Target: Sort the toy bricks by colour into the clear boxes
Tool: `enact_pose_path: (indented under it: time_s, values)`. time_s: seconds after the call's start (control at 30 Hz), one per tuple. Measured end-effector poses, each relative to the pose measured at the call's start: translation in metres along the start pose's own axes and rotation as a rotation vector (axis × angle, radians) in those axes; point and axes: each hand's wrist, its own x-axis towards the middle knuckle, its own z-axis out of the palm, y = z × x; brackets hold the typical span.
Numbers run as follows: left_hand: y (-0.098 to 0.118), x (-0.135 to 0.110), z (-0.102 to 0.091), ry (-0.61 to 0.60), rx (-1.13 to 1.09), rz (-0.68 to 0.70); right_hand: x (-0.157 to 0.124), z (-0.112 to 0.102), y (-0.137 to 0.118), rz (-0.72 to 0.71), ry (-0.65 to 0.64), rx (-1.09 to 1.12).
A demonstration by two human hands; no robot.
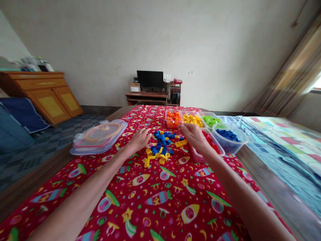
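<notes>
My left hand (140, 138) rests on the red cloth with its fingers stretched out, just left of a loose pile of blue bricks (158, 148) and yellow bricks (149, 153). Over the front edge of the boxes reaches my right hand (195, 136), fingers drawn together; whatever they may hold is hidden. Close to it lies a long yellow brick (181, 143). Beneath my right wrist is a box of red bricks (214, 145), partly covered. Behind that hand stand boxes of orange bricks (174, 117) and yellow bricks (192, 119).
Green bricks (210, 120) fill another box, and a round tub (242, 142) holds blue bricks. Stacked plastic lids (100, 137) lie at the left table edge. The patterned red tablecloth (160, 184) covers the table. A bed (283, 140) stands to the right.
</notes>
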Motion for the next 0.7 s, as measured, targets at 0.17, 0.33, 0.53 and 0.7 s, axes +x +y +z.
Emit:
enact_pose_path:
  time_s: [0.17,0.33,0.53,0.7]
  values:
    - [-0.007,-0.008,0.019,-0.022,-0.030,-0.109,-0.018,0.041,0.018,-0.140,-0.033,-0.505]
    - [0.011,-0.002,0.029,-0.051,-0.216,-0.029,-0.027,0.065,0.039,0.046,-0.112,-0.760]
    - [0.032,0.013,0.031,-0.148,-0.374,0.141,-0.020,0.070,0.047,0.120,-0.152,-0.699]
    - [0.038,0.008,0.026,-0.238,-0.736,0.170,-0.004,0.072,0.051,0.118,0.003,-0.651]
